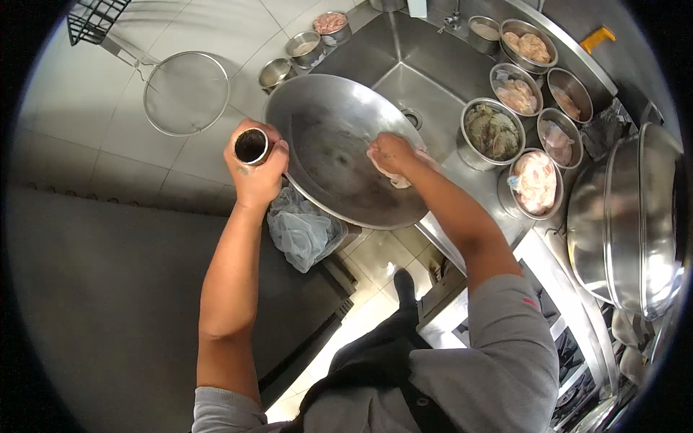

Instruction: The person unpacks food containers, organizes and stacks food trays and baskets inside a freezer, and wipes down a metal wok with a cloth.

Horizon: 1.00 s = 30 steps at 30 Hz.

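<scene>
My left hand [253,173] is wrapped round the hollow handle [251,146] of a large metal wok [328,184]. The wok is tilted, its inside towards me, over the near edge of the sink [375,58]. Greyish stains mark its middle. My right hand [393,153] presses a pale, crumpled cloth [398,179] against the inner wall on the right side. Some of the cloth is covered by my fingers.
Several metal pots with food, one holding greyish-green pieces [494,130], line the sink's right side. A strainer [188,94] hangs against the tiled wall. A plastic bag [303,231] sits below the wok. Large steel pans [624,216] and stove burners are at right.
</scene>
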Each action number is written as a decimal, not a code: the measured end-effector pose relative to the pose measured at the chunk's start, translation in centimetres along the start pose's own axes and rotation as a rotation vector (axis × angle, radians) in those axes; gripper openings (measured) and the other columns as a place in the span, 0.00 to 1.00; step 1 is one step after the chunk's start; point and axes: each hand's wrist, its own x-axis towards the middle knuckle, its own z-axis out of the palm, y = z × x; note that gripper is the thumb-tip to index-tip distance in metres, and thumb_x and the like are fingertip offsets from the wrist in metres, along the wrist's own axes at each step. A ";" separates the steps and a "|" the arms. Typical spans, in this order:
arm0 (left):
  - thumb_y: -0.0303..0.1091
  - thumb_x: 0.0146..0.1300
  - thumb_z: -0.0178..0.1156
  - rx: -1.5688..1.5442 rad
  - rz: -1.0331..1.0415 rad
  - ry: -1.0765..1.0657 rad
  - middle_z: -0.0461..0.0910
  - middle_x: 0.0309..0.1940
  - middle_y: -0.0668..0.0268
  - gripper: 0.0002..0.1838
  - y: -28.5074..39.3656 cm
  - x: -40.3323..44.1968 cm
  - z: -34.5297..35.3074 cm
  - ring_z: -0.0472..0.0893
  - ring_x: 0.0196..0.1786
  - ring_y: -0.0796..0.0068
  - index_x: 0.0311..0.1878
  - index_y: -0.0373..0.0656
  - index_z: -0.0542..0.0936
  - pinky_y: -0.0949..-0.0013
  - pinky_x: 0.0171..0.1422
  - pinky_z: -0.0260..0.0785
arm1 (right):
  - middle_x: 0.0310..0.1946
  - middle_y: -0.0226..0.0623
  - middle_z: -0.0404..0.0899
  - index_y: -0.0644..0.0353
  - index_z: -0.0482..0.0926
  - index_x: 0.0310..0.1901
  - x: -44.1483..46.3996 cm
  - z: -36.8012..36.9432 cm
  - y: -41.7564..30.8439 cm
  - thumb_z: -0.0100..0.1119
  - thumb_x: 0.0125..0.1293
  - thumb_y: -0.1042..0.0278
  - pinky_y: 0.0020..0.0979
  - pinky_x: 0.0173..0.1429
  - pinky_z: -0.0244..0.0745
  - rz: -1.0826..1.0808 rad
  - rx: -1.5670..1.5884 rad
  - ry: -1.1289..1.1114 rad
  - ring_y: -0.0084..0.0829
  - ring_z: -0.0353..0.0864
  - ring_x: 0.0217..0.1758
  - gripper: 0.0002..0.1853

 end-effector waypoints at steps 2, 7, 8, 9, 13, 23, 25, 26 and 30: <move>0.19 0.46 0.58 -0.019 0.007 0.000 0.75 0.23 0.66 0.06 -0.4 -0.4 -0.2 0.73 0.26 0.80 0.27 0.38 0.72 0.75 0.31 0.67 | 0.35 0.46 0.80 0.59 0.81 0.31 0.0 0.2 0.1 0.57 0.59 0.65 0.45 0.51 0.72 0.002 -0.033 0.026 0.49 0.78 0.44 0.08; 0.18 0.46 0.58 0.014 0.120 0.020 0.75 0.23 0.66 0.07 -1.6 0.0 0.1 0.72 0.25 0.81 0.27 0.38 0.71 0.75 0.30 0.66 | 0.34 0.46 0.80 0.65 0.80 0.32 -0.9 -2.1 -0.8 0.59 0.57 0.67 0.44 0.51 0.72 -0.030 -0.016 -0.111 0.48 0.78 0.44 0.09; 0.18 0.46 0.58 -0.015 0.087 0.018 0.75 0.23 0.66 0.07 -1.7 0.0 -0.2 0.72 0.25 0.81 0.27 0.38 0.71 0.75 0.30 0.67 | 0.34 0.47 0.80 0.64 0.80 0.32 -0.8 -1.7 -0.4 0.59 0.56 0.66 0.44 0.51 0.72 -0.012 -0.068 -0.071 0.48 0.78 0.44 0.09; 0.18 0.46 0.58 -0.043 0.054 0.007 0.75 0.23 0.66 0.07 -1.6 0.0 -0.2 0.72 0.26 0.81 0.27 0.38 0.71 0.75 0.31 0.67 | 0.34 0.47 0.80 0.64 0.80 0.32 -0.6 -1.2 0.0 0.59 0.56 0.66 0.44 0.51 0.72 0.011 -0.115 -0.026 0.48 0.78 0.45 0.09; 0.19 0.46 0.58 -0.011 0.062 0.010 0.75 0.23 0.66 0.07 -1.4 0.1 0.0 0.72 0.26 0.81 0.27 0.38 0.71 0.75 0.31 0.67 | 0.34 0.48 0.80 0.62 0.81 0.30 -0.8 -0.4 0.8 0.57 0.58 0.64 0.44 0.53 0.72 -0.049 0.000 0.022 0.48 0.78 0.46 0.10; 0.18 0.44 0.59 0.056 0.112 -0.064 0.75 0.23 0.66 0.08 -0.5 0.0 1.2 0.72 0.27 0.81 0.27 0.39 0.72 0.75 0.33 0.67 | 0.44 0.44 0.80 0.57 0.85 0.34 -0.3 -1.1 0.8 0.60 0.54 0.67 0.42 0.54 0.73 0.070 -0.359 0.147 0.44 0.77 0.51 0.08; 0.18 0.44 0.59 0.052 0.148 -0.068 0.74 0.23 0.67 0.08 -0.4 -0.2 1.6 0.73 0.27 0.80 0.27 0.39 0.72 0.74 0.34 0.68 | 0.41 0.44 0.80 0.60 0.84 0.32 -0.2 -0.7 1.1 0.60 0.54 0.67 0.40 0.55 0.72 0.134 -0.461 0.142 0.42 0.76 0.50 0.08; 0.19 0.43 0.60 0.094 0.165 -0.055 0.74 0.23 0.68 0.08 -0.1 -0.1 2.0 0.73 0.27 0.80 0.27 0.39 0.72 0.74 0.34 0.68 | 0.41 0.44 0.80 0.60 0.84 0.32 -0.7 -1.2 1.2 0.59 0.55 0.68 0.39 0.54 0.72 0.202 -0.515 0.127 0.41 0.76 0.51 0.08; 0.22 0.42 0.62 0.300 0.275 -0.014 0.75 0.22 0.69 0.08 2.4 0.7 3.7 0.74 0.27 0.80 0.27 0.38 0.74 0.74 0.35 0.69 | 0.41 0.41 0.80 0.60 0.84 0.35 -6.0 -5.2 1.0 0.54 0.58 0.70 0.34 0.49 0.76 0.306 -0.694 0.064 0.39 0.77 0.51 0.10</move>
